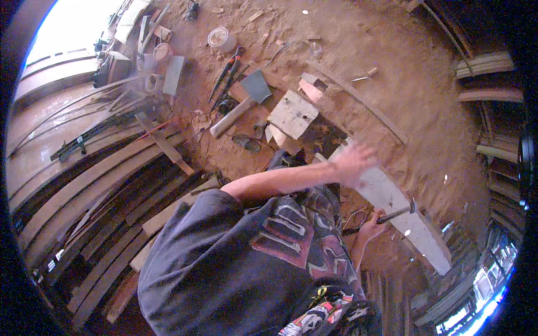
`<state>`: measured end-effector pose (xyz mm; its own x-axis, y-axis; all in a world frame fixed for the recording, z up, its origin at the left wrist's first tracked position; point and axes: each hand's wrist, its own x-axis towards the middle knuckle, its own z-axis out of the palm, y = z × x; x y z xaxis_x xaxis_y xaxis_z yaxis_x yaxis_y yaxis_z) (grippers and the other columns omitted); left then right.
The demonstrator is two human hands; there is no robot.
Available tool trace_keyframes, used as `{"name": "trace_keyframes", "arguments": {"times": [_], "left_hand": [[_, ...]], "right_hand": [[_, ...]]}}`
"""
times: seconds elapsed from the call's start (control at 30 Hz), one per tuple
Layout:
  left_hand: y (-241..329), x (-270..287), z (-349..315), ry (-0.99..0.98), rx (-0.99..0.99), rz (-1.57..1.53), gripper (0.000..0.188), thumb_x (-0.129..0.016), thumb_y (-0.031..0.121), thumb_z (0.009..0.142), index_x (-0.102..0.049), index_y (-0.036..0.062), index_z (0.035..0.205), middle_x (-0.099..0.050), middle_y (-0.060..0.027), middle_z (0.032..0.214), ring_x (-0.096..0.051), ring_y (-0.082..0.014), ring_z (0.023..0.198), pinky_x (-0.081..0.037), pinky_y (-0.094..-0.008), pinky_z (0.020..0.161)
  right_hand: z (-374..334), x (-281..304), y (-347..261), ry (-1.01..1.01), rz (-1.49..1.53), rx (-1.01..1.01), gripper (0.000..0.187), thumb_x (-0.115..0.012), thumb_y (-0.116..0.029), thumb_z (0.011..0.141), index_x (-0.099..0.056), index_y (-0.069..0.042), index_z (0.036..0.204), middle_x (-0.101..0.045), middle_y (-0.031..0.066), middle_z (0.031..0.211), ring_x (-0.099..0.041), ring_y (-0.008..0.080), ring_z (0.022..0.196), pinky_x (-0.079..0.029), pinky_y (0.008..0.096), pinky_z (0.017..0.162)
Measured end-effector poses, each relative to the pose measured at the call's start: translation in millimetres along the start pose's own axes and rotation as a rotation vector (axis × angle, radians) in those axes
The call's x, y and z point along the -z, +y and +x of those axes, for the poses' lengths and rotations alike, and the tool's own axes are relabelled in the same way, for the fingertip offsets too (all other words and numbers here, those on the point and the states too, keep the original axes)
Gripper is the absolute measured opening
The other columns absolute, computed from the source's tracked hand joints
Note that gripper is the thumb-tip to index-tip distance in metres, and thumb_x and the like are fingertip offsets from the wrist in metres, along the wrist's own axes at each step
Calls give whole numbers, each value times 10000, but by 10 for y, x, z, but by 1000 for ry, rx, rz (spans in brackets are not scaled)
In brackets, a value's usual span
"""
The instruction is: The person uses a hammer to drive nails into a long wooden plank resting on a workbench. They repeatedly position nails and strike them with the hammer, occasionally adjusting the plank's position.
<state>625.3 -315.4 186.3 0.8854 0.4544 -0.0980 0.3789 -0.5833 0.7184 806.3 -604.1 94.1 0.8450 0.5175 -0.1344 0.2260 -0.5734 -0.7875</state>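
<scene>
A: Where is the work lying, and what is the lower hand gripping?

B: A pale board [385, 189] is running aslant from right of centre toward the lower right of the frame. Below the board's middle, the right hand [372, 225] is curling its grip round a dark bar tool [399, 214], which is crossing the wood with its head sitting near the far edge.

A: And the other hand?

B: The left hand [357, 164], blurring at the board's upper end, is spreading its fingers, its grip holding nothing visible. Whether the palm is touching the wood or hanging over it, I cannot tell.

A: What would be making this step go well?

B: The step seems to be handling the bar across the board, so lining it up square and seating its head evenly should be coming before any hard force. The left palm would best be pressing flat to steady the wood, fingers staying out of the bar's path.

A: Anything nearby calling for care?

B: A hatchet [255, 89] is lying at upper centre near a dark-spotted wooden block [292, 114], while a curved wood strip [364, 102] is arcing over the sandy floor [431, 73]. Minding that blade when reaching upward would be wise.
</scene>
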Motion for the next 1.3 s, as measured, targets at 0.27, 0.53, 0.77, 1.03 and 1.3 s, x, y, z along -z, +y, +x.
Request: {"name": "trace_keyframes", "arguments": {"times": [0.27,0.53,0.77,1.03,1.3], "left_hand": [[-1885,1433,-1223,936,865,488,303,-682,304,844,-727,120,1080,-683,-134,1047,-658,-319,983,-514,-481,829],[-2633,1664,-1646,748,902,641,357,-703,288,835,-706,71,1119,-691,-127,1160,-667,-302,1066,-495,-472,887],[-2634,1710,-1498,707,984,637,251,-532,160,920,-723,49,1040,-713,-156,1062,-708,-331,958,-527,-469,844],[-2679,1659,-1558,693,957,560,235,-596,222,910,-690,46,1033,-708,-160,1019,-711,-355,916,-562,-489,766],[-2110,1727,-1716,925,822,294,316,-599,255,929,-551,32,1148,-690,-214,1032,-676,-396,956,-526,-518,793]], "right_hand": [[-395,-602,-1062,-152,-56,185,261,-697,-155,930,-612,33,1090,-617,87,935,-615,176,895,-474,335,868],[-850,-841,-1737,-456,-12,150,233,-667,-135,935,-584,-29,1125,-578,20,871,-590,134,829,-476,315,765],[-894,-1047,-1798,-533,-198,29,419,-666,-385,952,-603,-6,1119,-655,101,816,-636,217,719,-506,355,692],[-511,-1402,-2186,-703,-113,56,377,-549,-367,1040,-574,-32,1210,-534,-11,670,-482,59,522,-399,240,480],[-286,-1724,-2361,-818,50,-57,440,-556,-401,1025,-549,-7,1220,-533,-7,662,-495,82,513,-419,256,471]]}}
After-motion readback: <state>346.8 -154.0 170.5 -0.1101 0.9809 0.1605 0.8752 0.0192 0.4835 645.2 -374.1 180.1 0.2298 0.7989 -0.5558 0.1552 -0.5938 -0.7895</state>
